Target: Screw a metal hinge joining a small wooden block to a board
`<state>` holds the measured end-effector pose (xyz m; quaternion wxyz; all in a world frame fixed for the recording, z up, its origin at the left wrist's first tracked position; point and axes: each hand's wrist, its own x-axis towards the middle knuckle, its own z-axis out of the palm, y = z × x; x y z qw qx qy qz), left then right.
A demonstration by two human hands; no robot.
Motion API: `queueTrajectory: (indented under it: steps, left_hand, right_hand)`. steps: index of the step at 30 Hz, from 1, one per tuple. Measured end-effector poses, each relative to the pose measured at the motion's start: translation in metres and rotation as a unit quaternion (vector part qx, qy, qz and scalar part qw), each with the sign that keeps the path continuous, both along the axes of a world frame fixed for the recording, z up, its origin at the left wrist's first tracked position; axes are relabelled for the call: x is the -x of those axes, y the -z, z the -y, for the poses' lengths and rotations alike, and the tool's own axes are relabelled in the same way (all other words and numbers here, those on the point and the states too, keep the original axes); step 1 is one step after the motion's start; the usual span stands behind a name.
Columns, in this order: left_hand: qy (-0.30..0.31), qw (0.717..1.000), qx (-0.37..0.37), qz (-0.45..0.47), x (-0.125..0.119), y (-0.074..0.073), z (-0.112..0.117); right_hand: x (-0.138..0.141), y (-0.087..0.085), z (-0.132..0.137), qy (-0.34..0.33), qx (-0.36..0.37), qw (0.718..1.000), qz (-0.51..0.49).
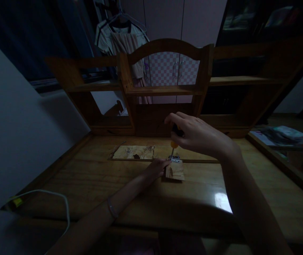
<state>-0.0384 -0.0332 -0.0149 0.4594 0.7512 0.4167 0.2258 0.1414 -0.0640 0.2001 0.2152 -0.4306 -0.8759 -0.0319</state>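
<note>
My right hand (191,132) is wrapped round the handle of a screwdriver (174,144), yellow and black, held nearly upright. Its metal shaft points down to a small silver hinge (176,160). That hinge lies on the upper edge of a small square piece of wood (176,171). Beside it, my left hand (159,168) has its fingers pressed together at the left edge of the hinge and the wood piece. The screwdriver's tip is close to those fingertips; a screw there is too small to make out.
A longer board with rough, peeling patches (132,152) lies to the left on the wooden desk (93,184). Behind stands a wooden shelf unit (164,91). A white cable (66,203) hangs at the left front. Papers (289,132) lie at the right.
</note>
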Motion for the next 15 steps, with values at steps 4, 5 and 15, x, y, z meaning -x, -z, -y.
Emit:
queueTrajectory:
  steps: [4, 5, 15]
  left_hand:
    - [-0.025, 0.998, 0.049, 0.013, -0.002, -0.002, 0.001]
    - [-0.031, 0.998, 0.055, 0.01, -0.003, -0.003, 0.001]
    - [0.004, 1.0, -0.012, -0.027, 0.001, -0.027, 0.007]
  right_hand:
    - [0.002, 0.003, -0.004, -0.012, -0.01, 1.0, -0.003]
    - [0.003, 0.003, -0.005, -0.003, -0.013, 1.0, -0.003]
    - [-0.001, -0.001, 0.001, -0.024, 0.022, 0.999, -0.015]
